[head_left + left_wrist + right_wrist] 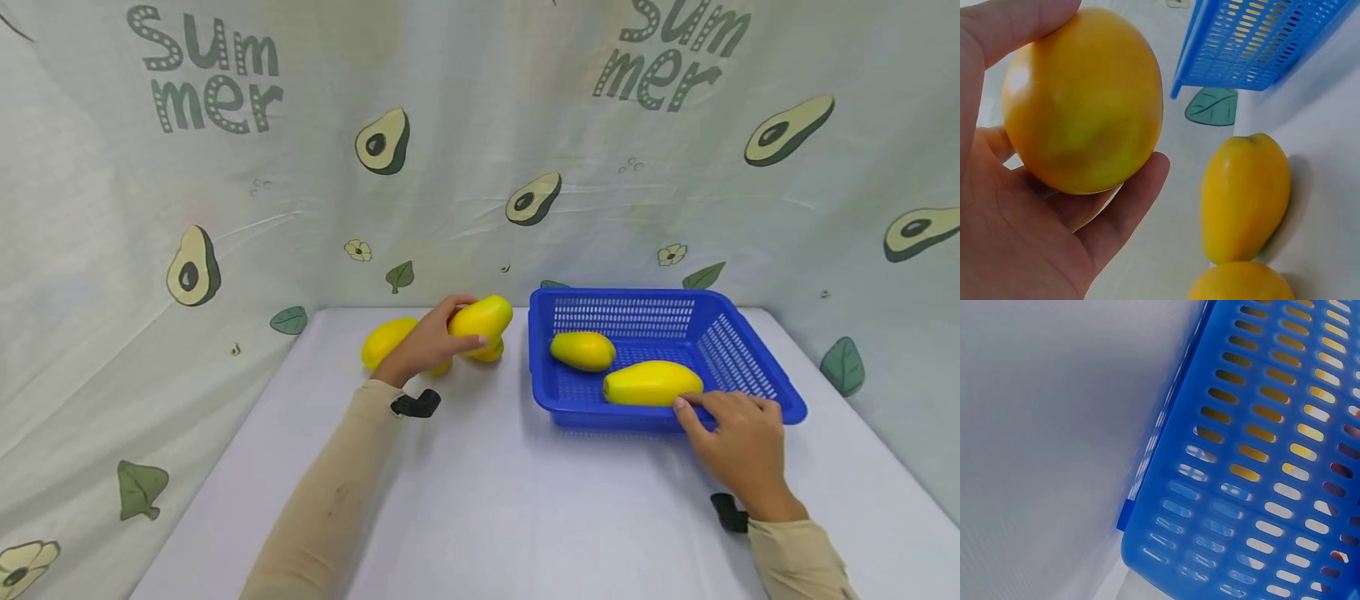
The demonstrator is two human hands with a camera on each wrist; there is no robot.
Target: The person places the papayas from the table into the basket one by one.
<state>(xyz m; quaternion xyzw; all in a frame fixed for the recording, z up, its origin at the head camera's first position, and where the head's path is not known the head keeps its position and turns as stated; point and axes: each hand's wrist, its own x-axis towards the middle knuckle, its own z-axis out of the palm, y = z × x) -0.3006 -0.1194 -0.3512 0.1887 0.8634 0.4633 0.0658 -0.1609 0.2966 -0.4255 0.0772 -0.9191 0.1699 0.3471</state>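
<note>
My left hand (427, 340) grips a yellow papaya (482, 318), raised above the white table on the left of the basket; in the left wrist view, thumb and fingers curl round this papaya (1085, 103). Just under it lie more papayas (386, 340), partly hidden by the hand; two of them, one whole papaya (1246, 197) and one cut off by the frame, show in the left wrist view. A blue plastic basket (622, 300) holds a smaller papaya (583, 351) and a longer papaya (652, 383). At its near right rim, my right hand (738, 442) holds the basket's edge.
Behind the table (495, 517) hangs a pale cloth (450, 75) printed with avocados, leaves and lettering. The basket's slotted wall (1235, 456) fills much of the right wrist view. A dark strap piece sits at each wrist.
</note>
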